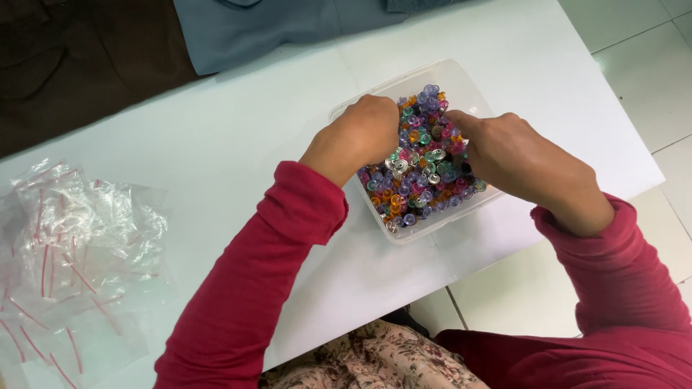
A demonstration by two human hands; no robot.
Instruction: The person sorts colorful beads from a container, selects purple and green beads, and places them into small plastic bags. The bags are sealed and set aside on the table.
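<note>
The fingers of both hands curl down into a heap of small coloured plastic beads (425, 162), and their tips are hidden, so I cannot tell whether they pinch anything or lie loose. The left hand (360, 137) is bunched almost into a fist at the heap's left side, knuckles up. The right hand (515, 155) reaches in from the right, its thumb stretched over the beads. The beads fill a clear plastic tub (461, 79), which sits near the right edge of the white table (238, 137); its near corner lies close to the table's front edge. To the left, well apart, lies a pile of small clear bags (72, 245) with red strips, with bare tabletop between.
</note>
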